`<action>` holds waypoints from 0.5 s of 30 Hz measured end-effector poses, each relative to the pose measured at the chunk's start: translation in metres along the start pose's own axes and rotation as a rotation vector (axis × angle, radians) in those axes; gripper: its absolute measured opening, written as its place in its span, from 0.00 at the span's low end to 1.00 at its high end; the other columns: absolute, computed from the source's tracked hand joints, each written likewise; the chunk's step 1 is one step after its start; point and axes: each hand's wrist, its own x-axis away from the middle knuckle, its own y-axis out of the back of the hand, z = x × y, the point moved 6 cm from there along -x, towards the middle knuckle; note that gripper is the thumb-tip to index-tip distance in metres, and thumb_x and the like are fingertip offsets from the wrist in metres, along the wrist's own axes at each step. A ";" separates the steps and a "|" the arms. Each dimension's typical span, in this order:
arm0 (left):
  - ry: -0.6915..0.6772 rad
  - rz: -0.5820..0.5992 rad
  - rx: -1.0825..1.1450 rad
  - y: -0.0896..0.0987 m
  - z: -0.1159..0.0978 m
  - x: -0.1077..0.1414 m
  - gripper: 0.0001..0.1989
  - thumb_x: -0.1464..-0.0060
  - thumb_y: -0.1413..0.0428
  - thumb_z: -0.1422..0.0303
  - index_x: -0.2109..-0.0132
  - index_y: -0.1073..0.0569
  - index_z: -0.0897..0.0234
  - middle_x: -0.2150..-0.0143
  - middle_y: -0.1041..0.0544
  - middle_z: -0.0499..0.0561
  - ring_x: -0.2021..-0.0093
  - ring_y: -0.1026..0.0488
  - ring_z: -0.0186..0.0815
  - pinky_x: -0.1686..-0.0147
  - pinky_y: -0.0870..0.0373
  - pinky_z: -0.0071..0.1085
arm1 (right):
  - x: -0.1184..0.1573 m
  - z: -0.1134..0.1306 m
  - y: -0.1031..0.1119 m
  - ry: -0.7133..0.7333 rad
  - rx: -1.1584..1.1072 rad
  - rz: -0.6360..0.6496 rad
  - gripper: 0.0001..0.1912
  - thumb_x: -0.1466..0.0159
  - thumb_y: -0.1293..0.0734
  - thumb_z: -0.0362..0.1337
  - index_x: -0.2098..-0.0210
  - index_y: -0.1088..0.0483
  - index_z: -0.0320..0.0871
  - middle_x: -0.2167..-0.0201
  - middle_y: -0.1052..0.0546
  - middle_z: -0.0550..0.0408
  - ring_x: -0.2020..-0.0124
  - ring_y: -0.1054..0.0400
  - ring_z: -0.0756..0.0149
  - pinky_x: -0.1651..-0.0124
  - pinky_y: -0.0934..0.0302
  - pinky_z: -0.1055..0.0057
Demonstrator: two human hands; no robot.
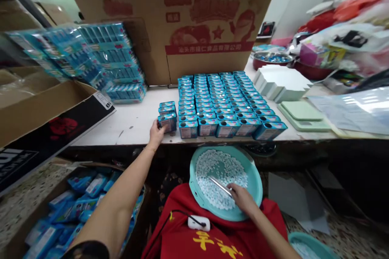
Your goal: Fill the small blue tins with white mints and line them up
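Observation:
My left hand (156, 134) is closed around the near side of a small blue box (167, 122) on the white table. Behind that box stand a couple of similar ones. To its right, several rows of blue boxes (220, 105) stand packed together with dark round openings on top. Over my lap sits a teal basin (257, 174) of small white tablets (226, 162). My right hand (243, 199) grips a slim metal tool (220, 186), its far end among the tablets; I cannot make out whether it is a spoon or a scoop.
A large cardboard carton (209, 16) rises behind the table. Wrapped blue packs (115, 60) are stacked left, beside an open black carton (67, 125). White stacked cards (281, 81) and a pale green scale (304, 115) lie right. A box of blue packets (75, 206) is below left.

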 end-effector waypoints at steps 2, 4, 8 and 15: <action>0.014 -0.050 -0.125 -0.003 0.007 -0.010 0.18 0.55 0.43 0.66 0.54 0.31 0.64 0.63 0.25 0.53 0.63 0.27 0.38 0.58 0.31 0.37 | 0.001 0.008 -0.007 0.035 -0.017 0.017 0.16 0.41 0.47 0.31 0.62 0.30 0.46 0.68 0.23 0.51 0.63 0.29 0.60 0.61 0.40 0.68; 0.031 -0.115 -0.209 0.008 0.014 -0.005 0.18 0.55 0.42 0.67 0.54 0.30 0.65 0.60 0.26 0.56 0.61 0.27 0.40 0.58 0.31 0.38 | 0.001 0.013 -0.011 0.034 -0.019 0.036 0.17 0.41 0.47 0.31 0.60 0.31 0.46 0.69 0.24 0.51 0.64 0.29 0.60 0.61 0.39 0.68; 0.036 -0.278 -0.190 0.087 0.048 0.036 0.23 0.54 0.43 0.67 0.49 0.33 0.67 0.51 0.31 0.60 0.57 0.29 0.38 0.60 0.30 0.32 | -0.006 0.020 -0.009 0.039 0.047 0.015 0.20 0.42 0.47 0.30 0.52 0.34 0.43 0.62 0.25 0.49 0.61 0.30 0.62 0.56 0.39 0.69; 0.750 -0.019 -0.809 0.249 0.174 0.214 0.23 0.52 0.46 0.69 0.48 0.34 0.71 0.52 0.29 0.61 0.50 0.31 0.43 0.51 0.36 0.38 | -0.025 0.014 0.007 0.105 0.457 -0.032 0.21 0.42 0.48 0.29 0.57 0.29 0.37 0.61 0.26 0.41 0.62 0.31 0.58 0.58 0.39 0.65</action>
